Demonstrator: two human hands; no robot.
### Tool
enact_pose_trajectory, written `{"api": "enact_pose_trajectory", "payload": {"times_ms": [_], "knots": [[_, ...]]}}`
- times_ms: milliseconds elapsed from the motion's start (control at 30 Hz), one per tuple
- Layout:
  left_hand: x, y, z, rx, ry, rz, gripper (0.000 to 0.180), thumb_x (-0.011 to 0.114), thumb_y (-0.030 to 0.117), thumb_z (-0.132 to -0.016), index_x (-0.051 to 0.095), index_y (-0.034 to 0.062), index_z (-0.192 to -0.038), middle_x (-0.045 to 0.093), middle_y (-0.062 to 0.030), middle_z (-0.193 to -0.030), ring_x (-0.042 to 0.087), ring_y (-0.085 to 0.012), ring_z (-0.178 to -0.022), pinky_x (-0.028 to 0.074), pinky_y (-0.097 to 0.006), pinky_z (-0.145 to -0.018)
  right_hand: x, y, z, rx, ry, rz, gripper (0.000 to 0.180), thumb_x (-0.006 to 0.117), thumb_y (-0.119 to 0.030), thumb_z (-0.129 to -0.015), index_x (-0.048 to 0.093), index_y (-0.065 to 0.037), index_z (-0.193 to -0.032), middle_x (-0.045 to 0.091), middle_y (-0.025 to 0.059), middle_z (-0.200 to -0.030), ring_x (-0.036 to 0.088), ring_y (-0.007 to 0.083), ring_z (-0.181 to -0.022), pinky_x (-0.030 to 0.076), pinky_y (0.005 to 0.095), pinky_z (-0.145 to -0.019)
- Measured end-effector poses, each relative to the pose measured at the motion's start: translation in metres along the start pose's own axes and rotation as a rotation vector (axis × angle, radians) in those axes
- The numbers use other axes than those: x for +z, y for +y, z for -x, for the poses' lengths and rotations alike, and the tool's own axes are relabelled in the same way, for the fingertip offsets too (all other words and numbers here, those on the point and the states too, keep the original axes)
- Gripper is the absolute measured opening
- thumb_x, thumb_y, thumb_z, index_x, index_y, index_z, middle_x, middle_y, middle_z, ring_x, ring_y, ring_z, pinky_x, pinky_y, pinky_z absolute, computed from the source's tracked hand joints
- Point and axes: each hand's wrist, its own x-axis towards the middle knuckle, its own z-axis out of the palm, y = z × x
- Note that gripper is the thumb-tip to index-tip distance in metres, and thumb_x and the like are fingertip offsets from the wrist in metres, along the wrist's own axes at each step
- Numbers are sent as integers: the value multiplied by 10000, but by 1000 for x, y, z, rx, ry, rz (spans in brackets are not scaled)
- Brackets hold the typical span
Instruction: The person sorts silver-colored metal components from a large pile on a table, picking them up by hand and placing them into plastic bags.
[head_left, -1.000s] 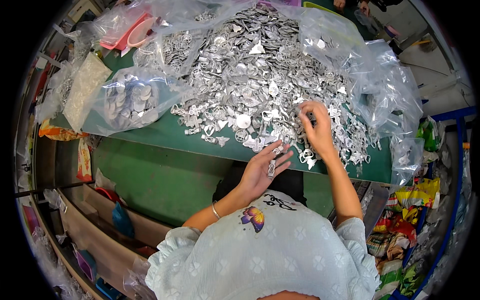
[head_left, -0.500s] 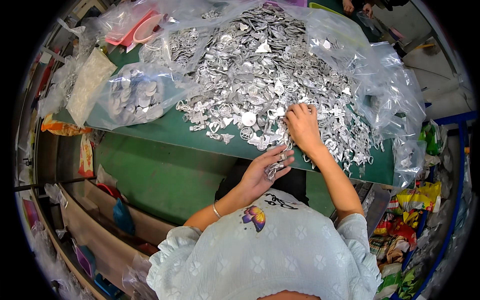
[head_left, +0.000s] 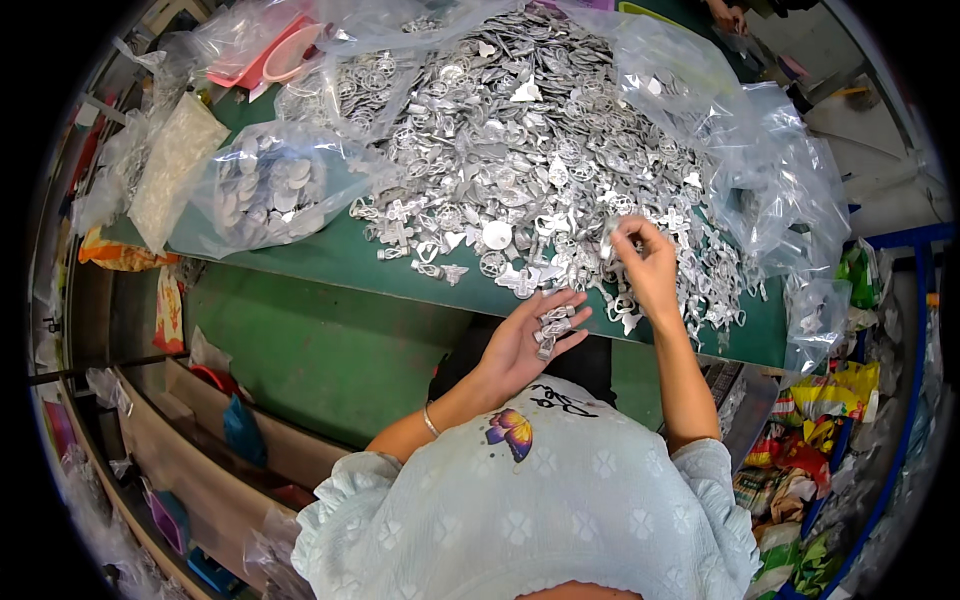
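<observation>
Green bench, smooth and flat, bears a heap of dull-silver metal pieces, with crosses and flat discs showing at its near side. Left hand palm up by the near edge, fingers spread under a few looped pieces; right hand over the heap, grip pinching a small silvery piece between thumb and fingers, exact shape unclear. Likely best: left palm level, slightly cupped against sliding; right pinch light, piece clear of tangled neighbours.

Small looped silver pieces are borne on the upturned left hand; a silvery piece, partly hidden, is pinched by the right hand.
</observation>
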Motion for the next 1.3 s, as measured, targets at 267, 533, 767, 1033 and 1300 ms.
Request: {"api": "enact_pose_trajectory", "payload": {"times_ms": [267,533,767,1033,1300], "knots": [[-10,-4,2,-176,181,-142,337,507,349,-894,540,46,-1038,574,-50,-774,569,-153,-677,439,-221,-469,-3,-16,12,-207,-197,474,195,661,-66,-699,592,-34,-879,589,101,-953,525,260,-957,387,347,-861],[-11,-3,15,-236,145,-277,289,528,160,-861,527,24,-1116,598,-94,-1011,593,-159,-856,492,-220,-615,7,0,27,-442,-465,841,417,695,-249,-683,546,-82,-1036,456,102,-1184,378,306,-1163,263,497,-959],[-21,-4,16,-182,176,-136,248,534,165,-870,548,20,-1071,592,-64,-882,575,-140,-780,441,-199,-518,6,8,24,-517,-168,854,205,620,-153,-754,567,-72,-936,539,73,-1003,476,252,-1020,282,463,-913],[-35,0,17,-165,250,63,287,543,325,-874,578,40,-858,521,-50,-652,474,-127,-603,325,-198,-377,47,2,-2,-533,158,794,214,598,-84,-756,552,-43,-961,537,90,-986,486,278,-956,331,425,-849],[-51,9,32,-27,283,98,246,520,280,-877,577,46,-828,493,-55,-598,469,-152,-604,333,-201,-389,87,-2,9,-619,-470,868,366,644,-256,-742,558,-93,-1057,465,97,-1191,373,299,-1188,284,487,-955]]}}
